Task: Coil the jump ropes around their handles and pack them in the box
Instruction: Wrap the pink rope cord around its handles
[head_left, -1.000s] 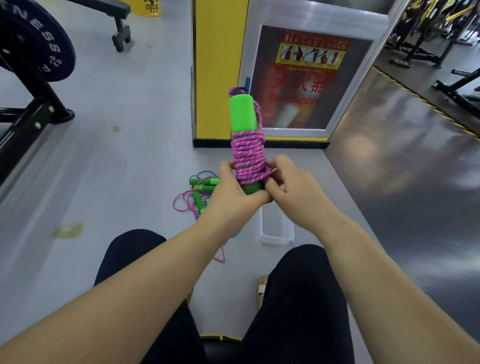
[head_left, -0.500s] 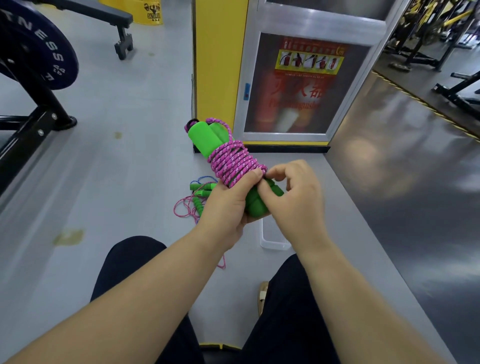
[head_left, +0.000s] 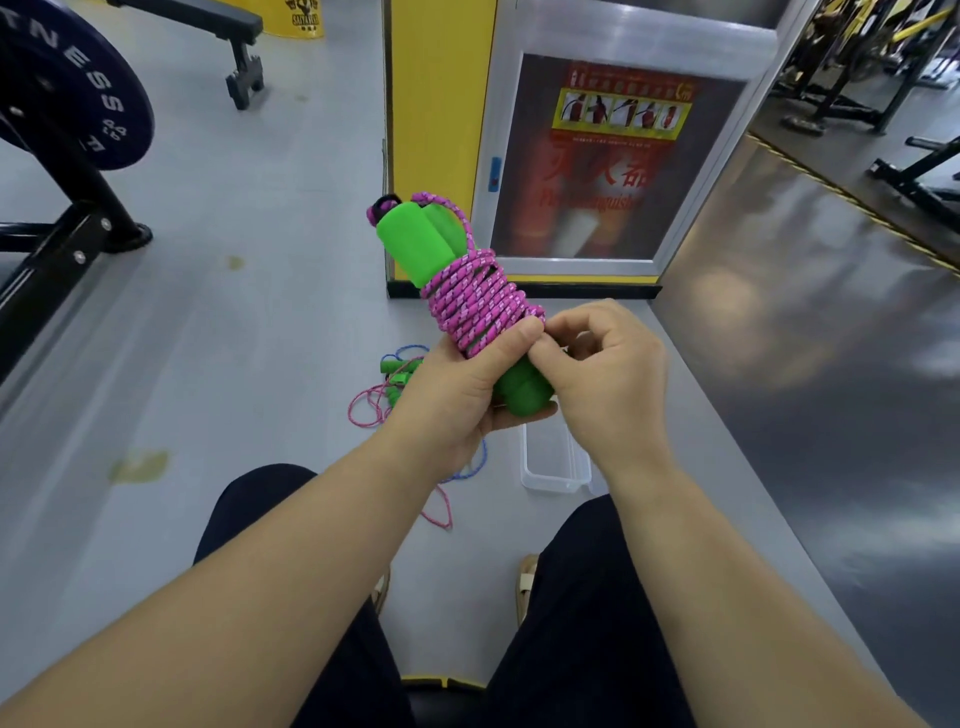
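A pink jump rope (head_left: 480, 299) is coiled tightly around its two green foam handles (head_left: 410, 244), and the bundle tilts up and to the left. My left hand (head_left: 457, 395) grips the bundle's lower part from the left. My right hand (head_left: 602, 374) pinches the rope's last turn at the lower end of the coil, fingertips against my left thumb. On the grey floor beyond my hands lie loose jump ropes (head_left: 389, 384), pink and blue, with green handles. A clear plastic box (head_left: 553, 467) stands on the floor below my hands, partly hidden by them.
I sit with my dark-trousered legs (head_left: 587, 623) apart. A yellow pillar with a fire-extinguisher cabinet (head_left: 613, 156) stands straight ahead. A weight plate on a black rack (head_left: 62, 93) is at the left, a bench (head_left: 218, 31) behind it. Gym machines (head_left: 883, 78) stand far right.
The bundle has swung from upright to tilted left and come lower. My right hand has shifted from the coil's right side to pinching the rope end at the coil's bottom.
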